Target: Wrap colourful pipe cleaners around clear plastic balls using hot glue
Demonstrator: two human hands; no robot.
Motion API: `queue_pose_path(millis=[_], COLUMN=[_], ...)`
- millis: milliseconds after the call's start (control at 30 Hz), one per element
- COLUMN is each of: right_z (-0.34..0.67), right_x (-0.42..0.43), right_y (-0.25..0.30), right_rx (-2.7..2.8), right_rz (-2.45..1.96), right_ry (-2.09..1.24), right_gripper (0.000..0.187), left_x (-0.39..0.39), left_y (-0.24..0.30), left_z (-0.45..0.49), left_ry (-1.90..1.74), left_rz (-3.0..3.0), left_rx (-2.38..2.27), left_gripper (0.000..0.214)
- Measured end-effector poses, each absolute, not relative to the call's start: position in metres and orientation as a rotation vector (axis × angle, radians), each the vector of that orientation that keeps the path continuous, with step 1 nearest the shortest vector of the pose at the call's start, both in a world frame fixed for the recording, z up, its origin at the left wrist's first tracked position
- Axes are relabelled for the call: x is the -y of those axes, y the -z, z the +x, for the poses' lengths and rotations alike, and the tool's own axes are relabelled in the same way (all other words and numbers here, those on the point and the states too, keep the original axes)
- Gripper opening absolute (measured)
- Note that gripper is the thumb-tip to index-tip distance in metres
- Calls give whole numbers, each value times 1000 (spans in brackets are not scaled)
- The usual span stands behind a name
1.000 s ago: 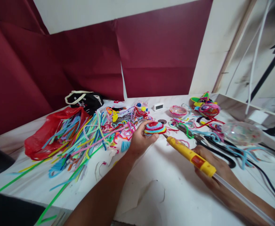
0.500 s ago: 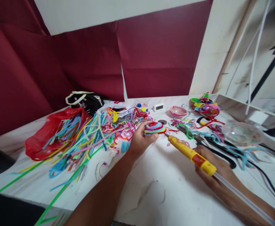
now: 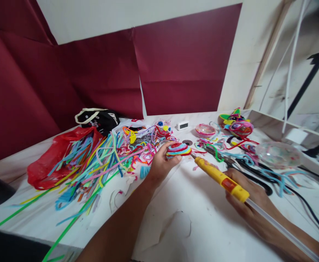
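Between thumb and fingers, my left hand (image 3: 163, 162) holds a small rounded piece covered in rainbow pipe-cleaner bands (image 3: 178, 149), red, blue, yellow and more. My right hand (image 3: 244, 194) is wrapped round a yellow hot glue gun (image 3: 221, 178) with a long clear glue stick (image 3: 282, 229) sticking out of its back. The gun's metal nozzle points at the right edge of the rainbow piece; whether it touches, I cannot tell. Black-handled pliers (image 3: 247, 169) lie just beyond my right hand.
A red plastic bag (image 3: 44, 163) spills many pipe cleaners (image 3: 99, 156) across the left. Behind stand a black bag (image 3: 99, 120), a small white digital clock (image 3: 182, 125) and a clear bowl (image 3: 205, 130). At right are a colourful pipe-cleaner figure (image 3: 237, 125) and a larger clear dome (image 3: 279, 154).
The whole view has shifted slightly. Both hands keep their grips, and the glue gun's nozzle stays by the right edge of the rainbow piece.
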State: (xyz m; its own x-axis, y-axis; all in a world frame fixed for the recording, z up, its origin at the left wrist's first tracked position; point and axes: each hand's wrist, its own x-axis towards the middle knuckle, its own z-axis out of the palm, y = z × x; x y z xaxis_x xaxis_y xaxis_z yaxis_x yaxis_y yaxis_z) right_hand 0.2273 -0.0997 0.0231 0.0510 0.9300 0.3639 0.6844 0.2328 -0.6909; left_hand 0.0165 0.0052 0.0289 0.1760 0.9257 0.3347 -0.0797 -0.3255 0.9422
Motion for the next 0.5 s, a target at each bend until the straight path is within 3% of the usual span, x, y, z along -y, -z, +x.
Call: queue_pose_path(millis=[500], right_z=[239], right_x=[92], right_y=[-9], right_rx=[1741], right_rz=[-1536], right_ry=[-218], right_gripper=[19], left_x=[-12], left_y=[-22], left_z=[15], left_ry=[-1300], left_rz=[1295], left_rx=[-772], left_gripper=[50])
